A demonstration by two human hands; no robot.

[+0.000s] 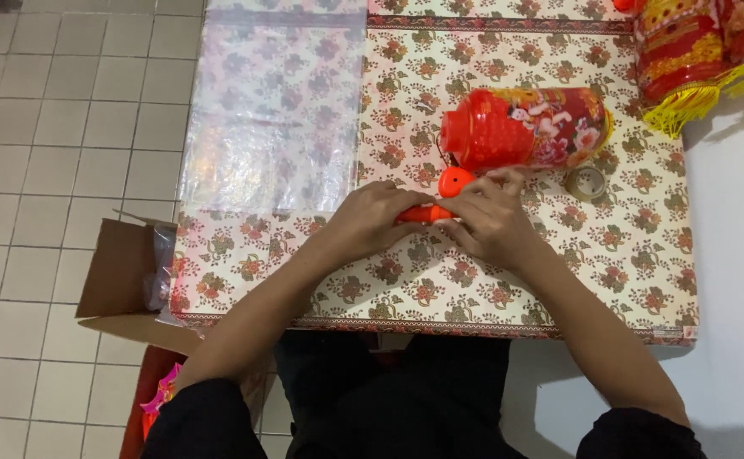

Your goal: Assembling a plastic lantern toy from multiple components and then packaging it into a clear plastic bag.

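Both hands meet at the middle of a table covered by a floral cloth point(627, 255). My left hand point(376, 219) and my right hand point(489, 219) together grip a small orange plastic handle piece point(450, 189), whose round end sticks up between them. Just beyond the hands a red cylindrical lantern point(520, 127) with a flowered print lies on its side. Most of the orange piece is hidden under my fingers.
A roll of clear tape point(585, 181) sits right of the lantern. A stack of clear plastic bags point(274, 119) covers the table's left part. More red lanterns with yellow fringe point(703, 51) lie at the far right corner. An open cardboard box point(121, 272) stands on the tiled floor at left.
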